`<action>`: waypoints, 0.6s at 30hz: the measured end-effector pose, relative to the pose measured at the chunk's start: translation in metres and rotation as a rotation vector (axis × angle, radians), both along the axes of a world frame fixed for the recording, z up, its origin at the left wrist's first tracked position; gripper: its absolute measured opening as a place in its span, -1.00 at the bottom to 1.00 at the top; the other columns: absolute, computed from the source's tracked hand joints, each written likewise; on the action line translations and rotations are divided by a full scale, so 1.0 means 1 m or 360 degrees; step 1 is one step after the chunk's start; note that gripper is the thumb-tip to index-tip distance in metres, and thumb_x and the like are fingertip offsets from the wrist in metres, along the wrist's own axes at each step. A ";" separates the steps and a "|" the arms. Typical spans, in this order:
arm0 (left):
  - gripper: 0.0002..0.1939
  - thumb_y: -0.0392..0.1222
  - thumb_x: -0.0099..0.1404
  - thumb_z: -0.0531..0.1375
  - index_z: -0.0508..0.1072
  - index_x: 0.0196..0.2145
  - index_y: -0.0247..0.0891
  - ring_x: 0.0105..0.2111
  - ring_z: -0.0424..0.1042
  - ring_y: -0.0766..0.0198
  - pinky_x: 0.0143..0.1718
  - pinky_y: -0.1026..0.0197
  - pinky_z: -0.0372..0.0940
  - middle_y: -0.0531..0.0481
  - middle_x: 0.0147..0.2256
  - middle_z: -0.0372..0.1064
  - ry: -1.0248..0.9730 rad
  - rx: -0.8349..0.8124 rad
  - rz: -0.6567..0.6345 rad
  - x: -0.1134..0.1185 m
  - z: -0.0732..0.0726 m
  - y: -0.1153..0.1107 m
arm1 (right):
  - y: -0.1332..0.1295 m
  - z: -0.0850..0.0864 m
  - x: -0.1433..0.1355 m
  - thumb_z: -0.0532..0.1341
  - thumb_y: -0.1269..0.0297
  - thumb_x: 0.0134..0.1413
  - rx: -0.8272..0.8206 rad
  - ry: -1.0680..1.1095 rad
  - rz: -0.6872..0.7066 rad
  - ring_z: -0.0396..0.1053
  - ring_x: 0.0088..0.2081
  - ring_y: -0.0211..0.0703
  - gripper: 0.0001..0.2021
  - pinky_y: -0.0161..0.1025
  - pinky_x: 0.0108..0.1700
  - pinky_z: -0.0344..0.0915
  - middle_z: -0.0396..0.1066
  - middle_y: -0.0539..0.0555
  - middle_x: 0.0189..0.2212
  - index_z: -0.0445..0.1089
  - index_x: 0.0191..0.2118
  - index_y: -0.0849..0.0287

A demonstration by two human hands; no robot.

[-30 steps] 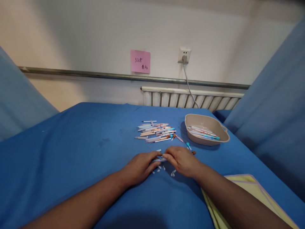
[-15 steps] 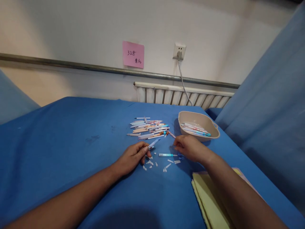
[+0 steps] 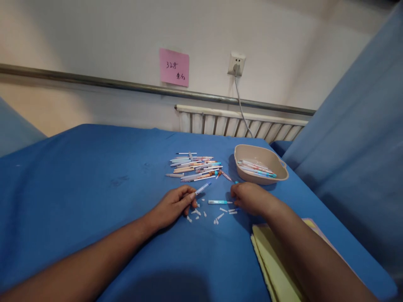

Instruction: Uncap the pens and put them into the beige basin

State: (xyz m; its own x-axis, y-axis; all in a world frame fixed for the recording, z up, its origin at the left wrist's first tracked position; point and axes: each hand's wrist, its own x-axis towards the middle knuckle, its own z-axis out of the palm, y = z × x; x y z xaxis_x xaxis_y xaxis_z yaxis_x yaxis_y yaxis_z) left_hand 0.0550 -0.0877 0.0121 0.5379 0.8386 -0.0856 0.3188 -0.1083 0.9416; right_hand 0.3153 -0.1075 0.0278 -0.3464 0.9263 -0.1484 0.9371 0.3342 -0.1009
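My left hand (image 3: 178, 204) is closed on a pale blue pen barrel (image 3: 203, 188), which points up and to the right. My right hand (image 3: 250, 197) has its fingers pinched together, with a small blue piece (image 3: 236, 182) showing at the fingertips. A light blue pen part (image 3: 218, 202) lies on the blue cloth between the hands. Small white pieces (image 3: 197, 212) are scattered near my left hand, and short white tubes (image 3: 232, 211) lie below my right fingertips. Beyond the hands is a pile of pens and pen parts (image 3: 195, 167).
A beige basket (image 3: 283, 170) holding several pens stands behind my right hand. A folded yellow cloth (image 3: 264, 247) lies partly under my right forearm. A radiator (image 3: 220, 123) and a wall socket (image 3: 236, 64) are at the back; a blue curtain (image 3: 352, 138) hangs at the right.
A small blue piece now shows at my right fingertips, which have closed together. The view has shifted slightly. My left hand still holds the pale blue barrel.
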 end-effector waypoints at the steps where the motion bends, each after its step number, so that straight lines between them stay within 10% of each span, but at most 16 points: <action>1: -0.68 0.04 0.28 0.06 0.33 -0.30 -0.31 -0.59 0.24 0.42 -0.55 0.33 0.18 0.04 -0.42 0.38 -0.0005 0.0001 -0.0008 0.000 -0.001 0.000 | 0.000 -0.001 -0.002 0.22 0.42 -0.06 0.0018 -0.0010 0.0018 0.42 -0.29 -0.03 -0.84 -0.28 -0.37 0.15 0.50 0.17 -0.31 0.44 -0.28 0.18; 6: -0.71 0.01 0.29 0.07 0.33 -0.30 -0.32 -0.58 0.24 0.43 -0.51 0.33 0.20 0.04 -0.41 0.37 -0.0059 -0.0026 -0.0019 -0.001 -0.002 0.000 | 0.006 -0.006 -0.007 0.17 0.49 -0.03 0.0127 0.0314 -0.0022 0.40 -0.30 -0.11 -0.84 -0.27 -0.28 0.21 0.47 0.16 -0.32 0.42 -0.28 0.23; 13: -0.67 0.06 0.26 0.11 0.32 -0.25 -0.31 -0.57 0.26 0.43 -0.53 0.33 0.21 0.03 -0.40 0.37 -0.0159 -0.0159 -0.0094 0.000 0.000 -0.006 | 0.011 -0.002 -0.025 0.20 0.14 0.05 -0.0007 0.2212 -0.0261 0.42 -0.40 -0.21 -0.76 -0.22 -0.28 0.37 0.43 0.00 -0.47 0.34 -0.20 0.18; 18: -0.66 0.07 0.27 0.10 0.31 -0.21 -0.29 -0.55 0.27 0.42 -0.51 0.33 0.22 0.04 -0.38 0.37 -0.0191 -0.0190 -0.0122 -0.001 -0.002 -0.006 | 0.006 -0.001 -0.037 0.31 0.09 -0.08 -0.0167 0.2482 -0.0269 0.43 -0.43 -0.24 -0.70 -0.22 -0.30 0.40 0.44 -0.03 -0.50 0.37 -0.26 0.17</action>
State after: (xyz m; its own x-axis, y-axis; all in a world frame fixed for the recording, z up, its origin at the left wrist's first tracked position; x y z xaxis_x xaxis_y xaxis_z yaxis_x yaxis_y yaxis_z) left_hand 0.0538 -0.0940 0.0104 0.6120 0.7826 -0.1136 0.1983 -0.0129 0.9801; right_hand 0.2786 -0.1018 0.0269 -0.1113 0.9775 0.1789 -0.0841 0.1702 -0.9818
